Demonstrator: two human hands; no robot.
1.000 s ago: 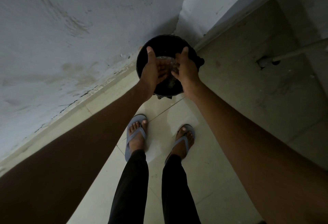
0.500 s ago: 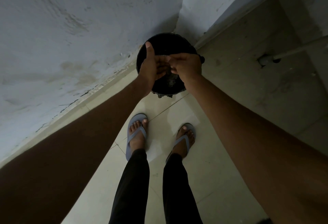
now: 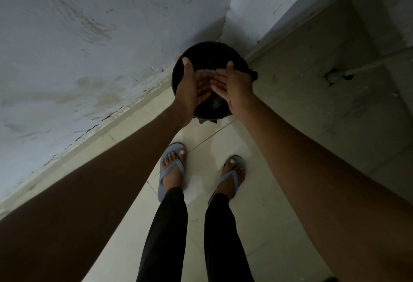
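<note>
Black bucket (image 3: 210,54), round and matt, stood in the far corner, where a rough, stained plaster wall (image 3: 89,35) met pale glossy floor tiles (image 3: 257,214). Over its mouth the left hand (image 3: 192,89) and right hand (image 3: 234,87) faced palm to palm, each grip spread, straight fingers overlapping, holding nothing. Water (image 3: 214,102) glinted inside, below them. Nearer, grey-blue rubber flip-flops (image 3: 171,170) sat flat on the tiles.

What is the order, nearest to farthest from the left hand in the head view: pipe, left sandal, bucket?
1. Bucket, directly under the left hand, in the corner.
2. Left sandal, on the floor, nearer the person.
3. Pipe, along the right wall.
</note>
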